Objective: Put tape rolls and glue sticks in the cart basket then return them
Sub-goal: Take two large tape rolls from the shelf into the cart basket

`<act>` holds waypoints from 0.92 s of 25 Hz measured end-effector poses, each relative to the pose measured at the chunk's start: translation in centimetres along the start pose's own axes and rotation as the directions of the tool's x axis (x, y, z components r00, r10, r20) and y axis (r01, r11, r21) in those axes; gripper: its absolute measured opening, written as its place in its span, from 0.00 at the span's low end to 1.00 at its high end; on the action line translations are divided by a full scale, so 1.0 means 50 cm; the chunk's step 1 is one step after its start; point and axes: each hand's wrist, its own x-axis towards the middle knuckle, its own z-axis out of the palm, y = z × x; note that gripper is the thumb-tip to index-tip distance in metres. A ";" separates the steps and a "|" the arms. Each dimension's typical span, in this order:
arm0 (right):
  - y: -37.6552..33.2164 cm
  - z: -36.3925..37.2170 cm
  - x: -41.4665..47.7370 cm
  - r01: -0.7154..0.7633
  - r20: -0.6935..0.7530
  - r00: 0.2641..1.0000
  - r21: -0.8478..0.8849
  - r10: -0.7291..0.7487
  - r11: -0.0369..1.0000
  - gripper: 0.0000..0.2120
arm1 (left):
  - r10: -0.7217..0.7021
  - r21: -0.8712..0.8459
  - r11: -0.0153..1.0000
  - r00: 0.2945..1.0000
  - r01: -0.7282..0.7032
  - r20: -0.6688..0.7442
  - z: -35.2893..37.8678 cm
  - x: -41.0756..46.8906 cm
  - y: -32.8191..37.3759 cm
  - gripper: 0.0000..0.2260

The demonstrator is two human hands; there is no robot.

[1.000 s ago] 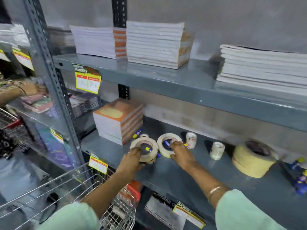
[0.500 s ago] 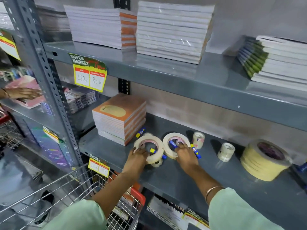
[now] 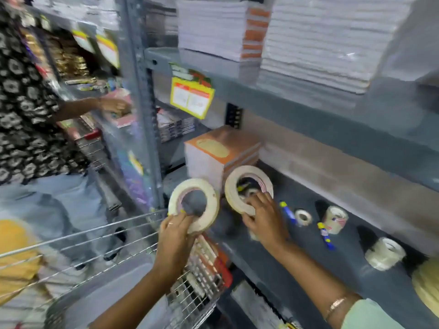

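Note:
My left hand [image 3: 174, 236] grips a wide cream tape roll [image 3: 209, 205] by its lower rim, held upright off the shelf edge above the wire cart basket [image 3: 99, 236]. My right hand [image 3: 263, 218] holds a second cream tape roll [image 3: 231, 186], fingers hooked through its core, just above the grey shelf [image 3: 297, 264]. Two blue and yellow glue sticks [image 3: 287, 211] [image 3: 326, 235] lie on the shelf to the right. Small tape rolls [image 3: 303, 217] [image 3: 335, 218] [image 3: 384, 255] stand beyond them. A big yellow tape roll [image 3: 427, 283] shows at the right edge.
A stack of orange notebooks [image 3: 221, 155] sits behind the two held rolls. White book stacks [image 3: 316, 43] fill the upper shelf. Another person [image 3: 31, 110] in a patterned top reaches into the left shelf bay beside a second cart [image 3: 92, 143]. A yellow price tag [image 3: 192, 97] hangs from the shelf edge.
Both hands have lifted their tape rolls off the shelf and tilted them upright; the left roll has moved out over the cart. The camera has swung left, so the other person now shows.

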 end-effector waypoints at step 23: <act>-0.344 0.876 -0.201 0.357 0.797 0.528 0.106 -0.295 0.928 0.25 | -0.778 0.456 0.629 0.517 0.630 0.358 0.190 -0.494 -0.674 0.07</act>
